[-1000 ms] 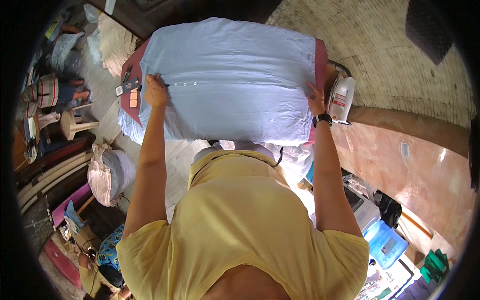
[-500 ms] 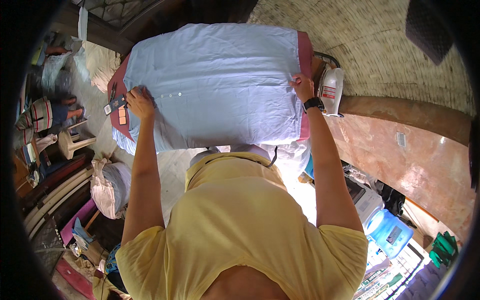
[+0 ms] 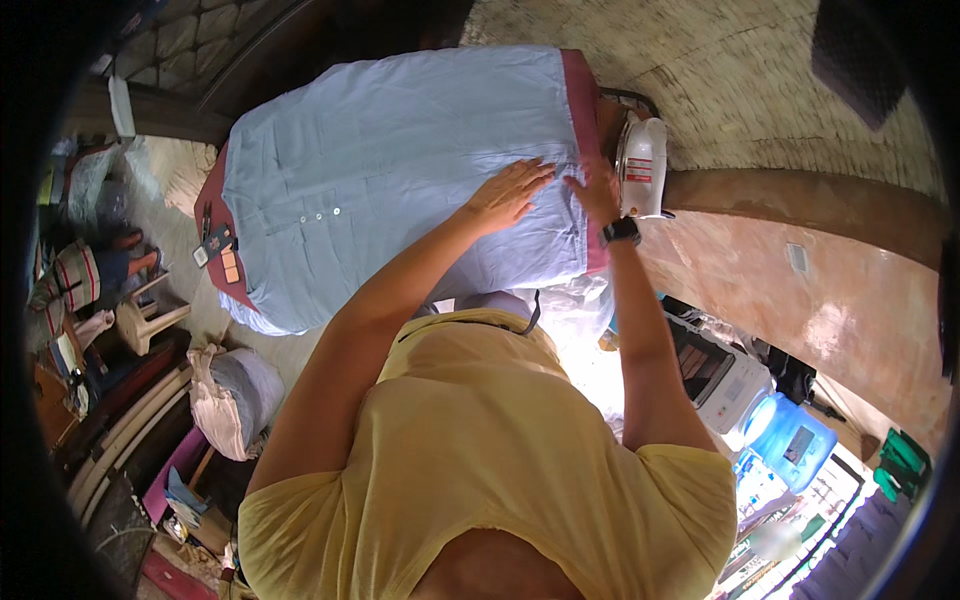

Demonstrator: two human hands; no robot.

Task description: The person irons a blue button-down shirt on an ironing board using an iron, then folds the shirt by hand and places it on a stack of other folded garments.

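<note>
A light blue garment [image 3: 400, 150] with a short row of white buttons [image 3: 320, 215] lies spread over a maroon-covered board [image 3: 578, 95]. My left hand [image 3: 510, 195] rests flat on the cloth near its right end, fingers stretched out. Just right of it, my right hand [image 3: 598, 190], with a black watch at the wrist, is over the garment's right edge and the maroon cover. Its fingers are apart, slightly blurred, with nothing visible in them. Close beyond that hand is a white iron [image 3: 643, 165] at the board's right end.
A dark tag [image 3: 215, 243], tan cards [image 3: 231, 266] and a small black tool [image 3: 206, 217] lie at the board's left end. A stuffed sack [image 3: 235, 395] and a beige stool [image 3: 150, 310] are on the left. A blue water bottle [image 3: 790, 440] is at lower right.
My left hand has left the garment's left end and crossed right to lie beside my right hand. The right hand's fingers have spread from a pinch at the right edge.
</note>
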